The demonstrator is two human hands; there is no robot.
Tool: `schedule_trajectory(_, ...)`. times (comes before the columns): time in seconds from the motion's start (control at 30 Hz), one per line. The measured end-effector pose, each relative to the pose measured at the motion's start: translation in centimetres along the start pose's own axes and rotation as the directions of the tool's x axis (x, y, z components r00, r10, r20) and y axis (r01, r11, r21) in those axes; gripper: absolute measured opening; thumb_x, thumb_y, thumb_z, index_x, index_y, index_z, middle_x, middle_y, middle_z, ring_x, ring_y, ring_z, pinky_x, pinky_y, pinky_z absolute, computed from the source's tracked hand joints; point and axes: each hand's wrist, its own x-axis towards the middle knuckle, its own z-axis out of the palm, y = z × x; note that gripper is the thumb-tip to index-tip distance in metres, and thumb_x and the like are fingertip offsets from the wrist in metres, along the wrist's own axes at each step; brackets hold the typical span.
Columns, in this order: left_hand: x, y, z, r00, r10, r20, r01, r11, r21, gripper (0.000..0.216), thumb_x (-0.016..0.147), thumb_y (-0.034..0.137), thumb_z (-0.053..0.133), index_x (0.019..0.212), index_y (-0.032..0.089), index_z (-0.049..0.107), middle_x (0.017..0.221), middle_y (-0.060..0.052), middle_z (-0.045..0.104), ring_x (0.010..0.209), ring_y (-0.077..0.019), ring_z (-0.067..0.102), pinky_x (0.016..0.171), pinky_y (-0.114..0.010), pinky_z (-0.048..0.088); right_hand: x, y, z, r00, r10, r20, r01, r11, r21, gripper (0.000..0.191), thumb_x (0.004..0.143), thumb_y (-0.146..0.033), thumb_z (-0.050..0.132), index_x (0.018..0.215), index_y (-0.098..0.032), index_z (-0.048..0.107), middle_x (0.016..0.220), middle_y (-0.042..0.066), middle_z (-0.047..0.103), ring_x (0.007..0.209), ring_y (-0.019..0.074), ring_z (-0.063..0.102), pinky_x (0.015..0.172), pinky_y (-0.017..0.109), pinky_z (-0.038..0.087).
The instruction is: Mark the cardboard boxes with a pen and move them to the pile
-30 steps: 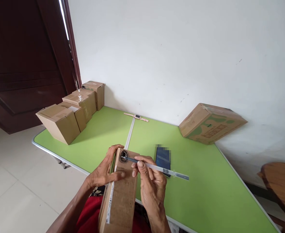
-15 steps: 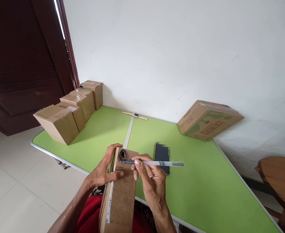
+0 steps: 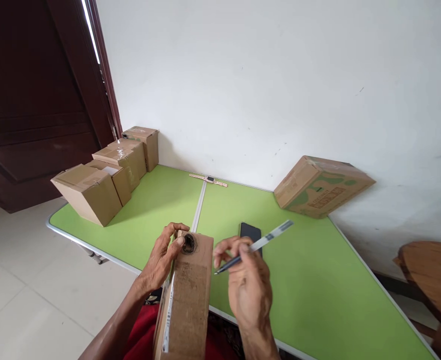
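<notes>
A long cardboard box (image 3: 186, 295) leans from my lap onto the near edge of the green table (image 3: 310, 280). A dark round hole (image 3: 189, 244) is punched near its top end. My left hand (image 3: 159, 260) grips the box's upper left side, thumb beside the hole. My right hand (image 3: 246, 285) is closed on a clear pen (image 3: 256, 246), whose dark tip points down-left, a short way right of the box and clear of it. A black phone (image 3: 249, 231) lies flat just behind my right hand.
Several cardboard boxes (image 3: 104, 175) are stacked at the table's far left corner. A larger printed box (image 3: 320, 186) leans against the white wall at right. A watch (image 3: 209, 179) lies at the back edge. A wooden chair (image 3: 430, 280) stands right; a dark door (image 3: 36, 100) is left.
The pen tip was in the box's hole; my right hand has pulled it out and swung it right, its back end now raised. My left thumb moved up beside the hole.
</notes>
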Motion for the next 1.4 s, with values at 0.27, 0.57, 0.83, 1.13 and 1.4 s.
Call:
schedule_trajectory(0.27,-0.1,0.6,0.0,0.999,-0.013,0.032,0.012,0.999,0.043,0.036,0.107,0.055,0.044,0.128,0.029,0.058,0.129,-0.007,0.062,0.123,-0.0316,0.055,0.11,-0.048,0.037,0.6,-1.1,0.0,0.999,0.005,0.046,0.027,0.74,-0.672,0.037,0.09,-0.057,0.068,0.104,-0.024,0.058,0.077,-0.003,0.052,0.065,0.0176,0.051,0.058,0.03,0.046)
schedule_trajectory(0.57,-0.5,1.1,-0.1,0.998,-0.057,0.032,0.054,0.994,0.092,0.036,0.102,0.049,0.048,0.132,0.03,0.057,0.138,-0.009,0.06,0.13,-0.0357,0.051,0.104,-0.048,0.044,0.7,-0.3,2.3,0.987,0.161,0.028,-0.077,0.609,-0.789,0.041,0.077,-0.057,0.063,0.1,-0.025,0.049,0.09,0.007,0.067,0.078,0.0268,0.062,0.07,0.039,0.051)
schedule_trajectory(0.83,0.4,1.1,0.5,0.999,-0.047,-0.027,0.049,0.995,0.091,0.027,0.098,0.04,0.054,0.117,0.026,0.065,0.116,-0.008,0.07,0.111,-0.0315,0.062,0.092,-0.042,0.051,1.3,-0.2,3.0,0.982,0.19,0.008,-0.094,0.519,-0.85,0.033,0.075,-0.047,0.059,0.095,-0.027,0.042,0.087,0.007,0.066,0.081,0.03,0.063,0.075,0.042,0.049)
schedule_trajectory(1.13,1.5,0.6,-1.8,0.991,-0.077,0.107,0.078,0.997,0.002,0.027,0.097,0.046,0.06,0.111,0.023,0.063,0.11,-0.006,0.071,0.106,-0.0272,0.066,0.09,-0.039,0.053,1.7,0.9,0.4,0.939,0.274,0.206,-0.067,0.736,-0.674,0.046,0.092,-0.066,0.06,0.108,-0.023,0.055,0.09,0.002,0.062,0.08,0.0222,0.059,0.072,0.033,0.047)
schedule_trajectory(1.4,3.6,2.0,-4.0,0.979,-0.033,0.202,0.005,0.991,0.137,0.027,0.088,0.048,0.075,0.099,0.023,0.073,0.113,-0.007,0.075,0.111,-0.03,0.068,0.107,-0.05,0.05,1.4,0.8,0.0,0.951,0.202,0.236,-0.026,0.809,-0.587,0.036,0.099,-0.059,0.059,0.095,-0.024,0.059,0.076,-0.004,0.044,0.069,0.0154,0.041,0.063,0.027,0.039)
